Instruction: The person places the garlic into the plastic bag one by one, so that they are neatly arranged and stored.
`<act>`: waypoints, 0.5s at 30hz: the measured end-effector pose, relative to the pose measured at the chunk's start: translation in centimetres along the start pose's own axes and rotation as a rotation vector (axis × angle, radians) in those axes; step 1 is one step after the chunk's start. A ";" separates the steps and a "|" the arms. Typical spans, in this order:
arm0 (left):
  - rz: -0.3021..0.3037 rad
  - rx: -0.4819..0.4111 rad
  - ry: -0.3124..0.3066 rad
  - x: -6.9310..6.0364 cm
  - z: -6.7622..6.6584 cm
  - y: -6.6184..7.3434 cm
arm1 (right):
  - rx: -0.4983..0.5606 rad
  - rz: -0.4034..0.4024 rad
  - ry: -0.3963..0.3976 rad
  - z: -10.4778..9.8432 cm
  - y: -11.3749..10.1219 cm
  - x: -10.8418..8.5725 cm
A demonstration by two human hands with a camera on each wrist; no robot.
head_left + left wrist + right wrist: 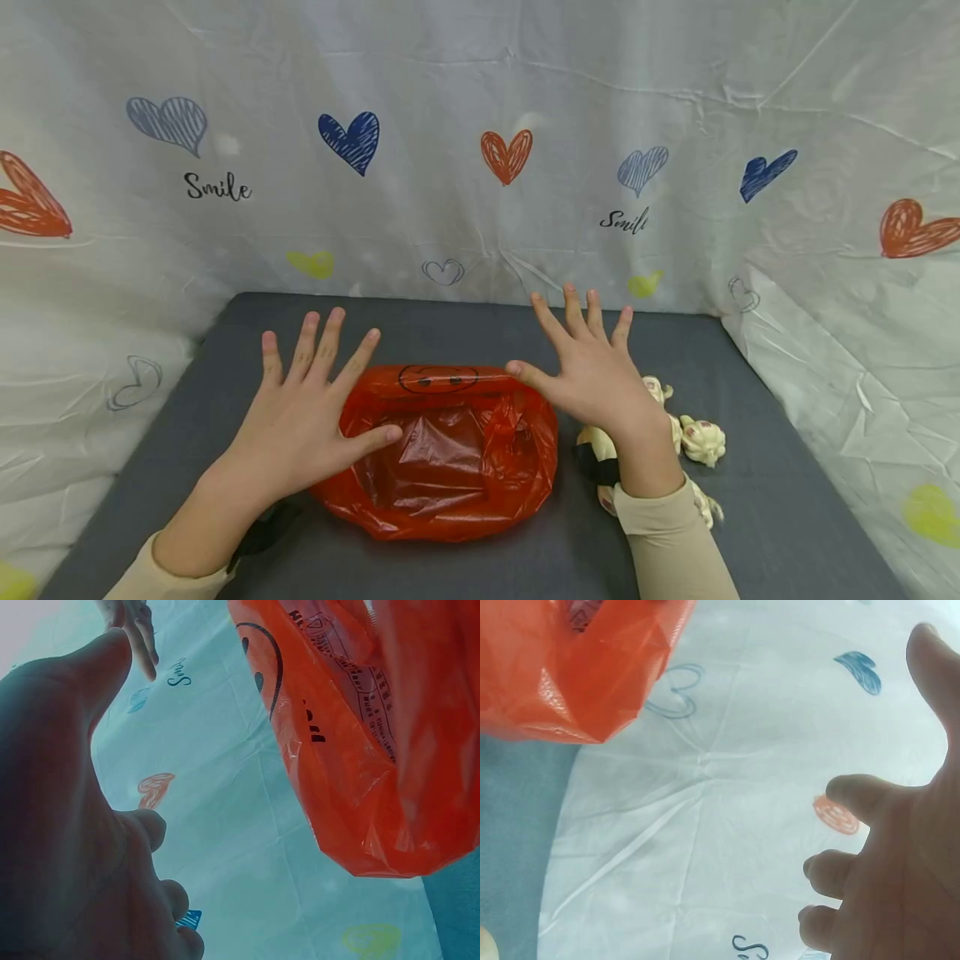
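A red plastic bag (442, 521) with a black smiley print stands on the grey table, its mouth spread wide and its inside showing. My left hand (303, 425) is held over the bag's left side, fingers straight and fanned out. On the other side my right hand (596, 371) hovers by the bag's far right rim, fingers likewise spread. Neither hand holds anything. Several pale yellow lumpy items (703, 442) lie to the right of the bag, partly hidden by my right forearm; their kind is unclear. The wrist views show the bag apart from the left hand (82, 825) and the right hand (900, 847).
A grey cloth-covered table (420, 321) lies under everything. White sheeting (442, 83) printed with hearts and "Smile" hangs behind it and at both sides. Something black (266, 529) shows beneath my left wrist, and a black band (596, 467) crosses one pale item.
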State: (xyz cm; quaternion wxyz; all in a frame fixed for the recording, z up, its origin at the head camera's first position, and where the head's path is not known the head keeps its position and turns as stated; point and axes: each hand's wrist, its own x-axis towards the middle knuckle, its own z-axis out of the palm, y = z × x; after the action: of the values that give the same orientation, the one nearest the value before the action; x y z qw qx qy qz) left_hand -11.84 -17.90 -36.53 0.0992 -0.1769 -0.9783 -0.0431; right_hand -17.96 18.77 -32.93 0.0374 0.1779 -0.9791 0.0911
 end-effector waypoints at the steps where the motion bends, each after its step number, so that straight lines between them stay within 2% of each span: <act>1: 0.002 -0.001 -0.001 0.0 -0.1 0.0 | 0.001 -0.001 -0.002 0.0 0.0 0.0; 10: 0.004 0.001 0.021 0.1 -0.2 -0.4 | -0.015 -0.019 0.002 0.1 0.1 0.4; 15: -0.001 -0.003 0.007 -0.1 -0.4 -0.5 | -0.014 -0.013 -0.008 0.3 0.2 0.4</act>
State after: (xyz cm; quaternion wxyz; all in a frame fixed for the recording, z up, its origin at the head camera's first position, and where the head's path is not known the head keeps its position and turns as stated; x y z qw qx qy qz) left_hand -11.86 -18.42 -36.22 0.1023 -0.1764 -0.9779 -0.0455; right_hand -18.38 18.77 -33.20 0.0352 0.1845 -0.9787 0.0834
